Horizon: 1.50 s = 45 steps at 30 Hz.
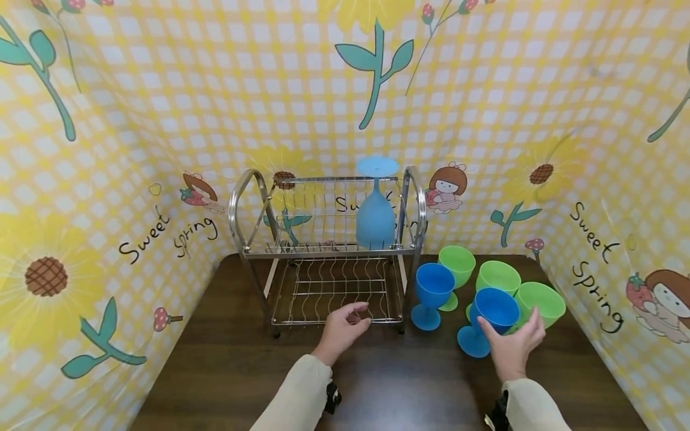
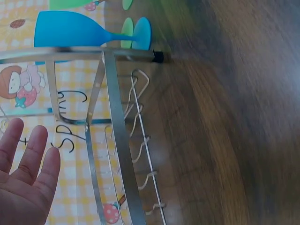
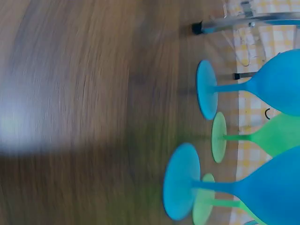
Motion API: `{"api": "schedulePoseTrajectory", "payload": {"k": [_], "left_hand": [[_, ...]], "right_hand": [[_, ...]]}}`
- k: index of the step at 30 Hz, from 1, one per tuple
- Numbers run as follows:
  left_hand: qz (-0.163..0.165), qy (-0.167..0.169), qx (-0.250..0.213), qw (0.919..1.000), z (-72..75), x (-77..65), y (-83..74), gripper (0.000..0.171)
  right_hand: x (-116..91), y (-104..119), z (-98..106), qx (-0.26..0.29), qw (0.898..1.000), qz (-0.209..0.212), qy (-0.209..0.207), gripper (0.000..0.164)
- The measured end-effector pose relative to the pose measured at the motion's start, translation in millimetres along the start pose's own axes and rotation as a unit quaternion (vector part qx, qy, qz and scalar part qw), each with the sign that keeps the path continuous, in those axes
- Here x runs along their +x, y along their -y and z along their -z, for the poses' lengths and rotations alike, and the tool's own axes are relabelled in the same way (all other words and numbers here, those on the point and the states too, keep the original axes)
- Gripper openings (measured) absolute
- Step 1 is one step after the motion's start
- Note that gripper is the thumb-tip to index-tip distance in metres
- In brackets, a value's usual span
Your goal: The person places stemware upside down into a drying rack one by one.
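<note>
My right hand [image 1: 512,347] is at the front blue goblet [image 1: 494,308], thumb overlapping the near left side of its bowl and fingers spread to the right. That goblet stands upright on the table; the right wrist view shows its round foot [image 3: 182,182], but no hand. Relaxed fingers and nothing held: my left hand [image 1: 345,329] hovers before the rack's lower front edge, and its fingers [image 2: 35,154] also appear in the left wrist view. Another blue goblet [image 1: 434,287] stands upright beside the rack. A light blue goblet [image 1: 375,218] sits upside down on the rack's upper tier.
The two-tier metal dish rack [image 1: 325,254] stands at the back of the dark wooden table [image 1: 399,383]. Green goblets [image 1: 457,267] cluster behind and right of the blue ones, close to the front blue bowl. Yellow checked cloth [image 1: 302,90] hangs around the back and sides.
</note>
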<state>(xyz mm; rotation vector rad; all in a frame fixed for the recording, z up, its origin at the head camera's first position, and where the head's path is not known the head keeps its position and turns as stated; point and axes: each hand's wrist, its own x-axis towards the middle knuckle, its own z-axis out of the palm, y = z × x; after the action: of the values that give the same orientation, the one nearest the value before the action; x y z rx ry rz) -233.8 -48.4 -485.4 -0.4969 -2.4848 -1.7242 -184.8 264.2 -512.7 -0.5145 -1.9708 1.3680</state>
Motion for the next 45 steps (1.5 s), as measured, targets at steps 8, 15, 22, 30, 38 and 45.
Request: {"api": "schedulePoseTrajectory", "payload": {"k": [8, 15, 22, 30, 38, 45], "left_hand": [[-0.007, 0.022, -0.015, 0.9996, -14.4, 2.5, -3.8, 0.032], [0.002, 0.069, 0.017, 0.9975, -23.2, 12.2, -20.9, 0.036], [-0.005, 0.103, 0.005, 0.9947, -37.6, 17.4, -37.1, 0.040], [-0.004, 0.155, 0.010, 0.9878, -45.2, 12.6, -51.0, 0.052], [-0.036, 0.187, 0.045, 0.9806, -47.1, 12.0, -63.4, 0.064], [-0.036, 0.199, 0.052, 0.9780, -41.8, 10.7, -64.5, 0.070]], "right_hand": [[-10, -11, -16, 0.000, 1.000, -0.030, -0.003, 0.104], [-7, -19, -25, -0.013, 0.999, -0.051, 0.010, 0.104], [-5, -18, -20, 0.049, 0.994, -0.095, 0.023, 0.102], [-24, -15, -27, 0.058, 0.995, -0.083, 0.014, 0.102], [-52, -4, -39, 0.050, 0.998, 0.020, 0.023, 0.093], [-70, 10, -51, 0.054, 0.991, 0.095, 0.083, 0.093]]}}
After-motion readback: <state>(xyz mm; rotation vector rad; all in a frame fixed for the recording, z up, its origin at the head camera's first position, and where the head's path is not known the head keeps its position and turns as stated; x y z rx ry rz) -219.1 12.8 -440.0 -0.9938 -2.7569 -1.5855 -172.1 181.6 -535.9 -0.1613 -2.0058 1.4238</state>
